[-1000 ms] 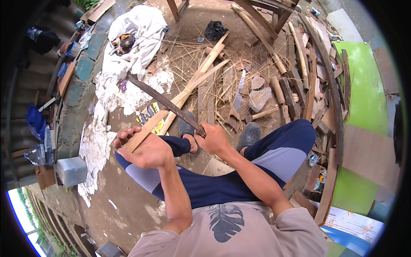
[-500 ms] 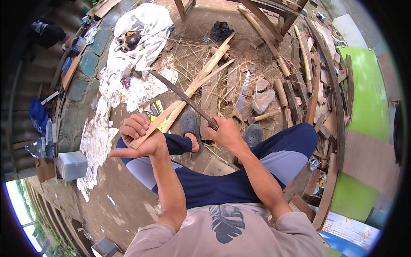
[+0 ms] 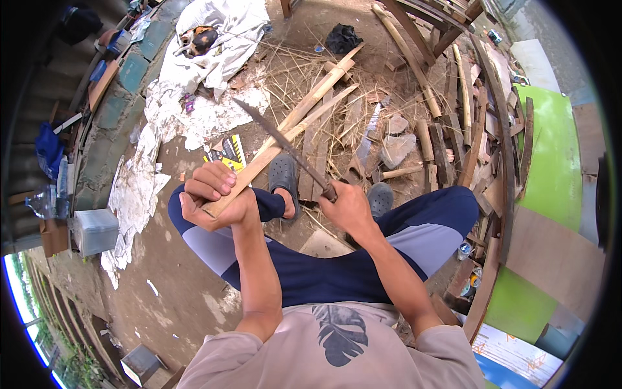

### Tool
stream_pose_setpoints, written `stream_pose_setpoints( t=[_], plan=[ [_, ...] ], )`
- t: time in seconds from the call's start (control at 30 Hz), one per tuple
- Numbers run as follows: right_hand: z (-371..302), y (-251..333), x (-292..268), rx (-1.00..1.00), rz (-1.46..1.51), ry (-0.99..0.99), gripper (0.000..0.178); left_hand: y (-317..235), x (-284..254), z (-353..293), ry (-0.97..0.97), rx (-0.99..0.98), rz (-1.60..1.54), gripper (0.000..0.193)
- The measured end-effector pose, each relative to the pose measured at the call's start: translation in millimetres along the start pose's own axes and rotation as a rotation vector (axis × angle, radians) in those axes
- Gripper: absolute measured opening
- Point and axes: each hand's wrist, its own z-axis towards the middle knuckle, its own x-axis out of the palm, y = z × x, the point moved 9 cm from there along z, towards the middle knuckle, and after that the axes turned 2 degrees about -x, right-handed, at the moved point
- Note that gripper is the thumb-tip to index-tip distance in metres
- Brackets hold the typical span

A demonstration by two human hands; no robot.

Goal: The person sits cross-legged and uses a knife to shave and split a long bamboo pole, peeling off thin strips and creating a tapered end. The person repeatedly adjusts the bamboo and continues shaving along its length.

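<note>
My left hand (image 3: 215, 196) is closed around the near end of a long, pale, flat wooden strip (image 3: 243, 176), which slants away to the upper right. In my right hand (image 3: 348, 207) is the handle of a machete (image 3: 280, 138), the fingers wrapped round it. Its dark, narrow blade points to the upper left and passes over the strip; I cannot tell whether they touch. A thicker pale pole (image 3: 322, 89) lies under or beside the strip on the ground, its near part hidden.
A handsaw (image 3: 369, 133) lies by grey stone pieces (image 3: 397, 150). Scrap wood (image 3: 476, 139) is heaped at right, before a green panel (image 3: 551, 155). A calico cat (image 3: 202, 40) rests on white cloth (image 3: 233, 29) at upper left. A wooden bench (image 3: 411, 32) stands at the far side.
My left thumb, stretched out before, has folded in against the strip. The view has shifted slightly. My right hand keeps its hold on the machete.
</note>
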Motion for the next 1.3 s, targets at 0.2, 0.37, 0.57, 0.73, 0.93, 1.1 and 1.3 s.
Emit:
stream_pose_setpoints(
  t=[0.2, 0.37, 0.57, 0.73, 0.93, 1.1, 1.3],
  plan=[
    [-26.8, 36.7, 8.4, -0.155, -0.028, 0.084, 0.026, -1.7, -3.0, -1.6, -0.035, -0.016, 0.020, 0.044],
    [-13.1, 25.2, 16.4, -0.186, -0.066, 0.080, 0.018, 4.7, -13.2, 1.2, -0.091, -0.044, 0.027, 0.045],
    [-32.2, 62.6, 10.2, -0.206, -0.073, 0.057, 0.020, 8.7, -34.2, 5.5, -0.117, -0.021, 0.070, 0.045],
    [-10.9, -10.0, -2.5, 0.027, -0.181, 0.010, 0.022, 6.9, -20.7, 0.5, 0.021, -0.034, -0.070, 0.043],
    [-32.2, 15.8, 5.1, -0.034, -0.120, 0.105, 0.021, 6.4, -11.7, -0.7, -0.065, -0.045, -0.020, 0.041],
    [-17.9, -14.2, 4.5, 0.068, -0.098, 0.078, 0.021, 8.4, -8.2, 0.9, -0.014, -0.020, -0.044, 0.041],
    [-26.7, 22.8, 18.0, -0.129, -0.017, 0.068, 0.019, 6.4, -11.7, -3.1, -0.093, -0.065, 0.017, 0.044]
  ],
)
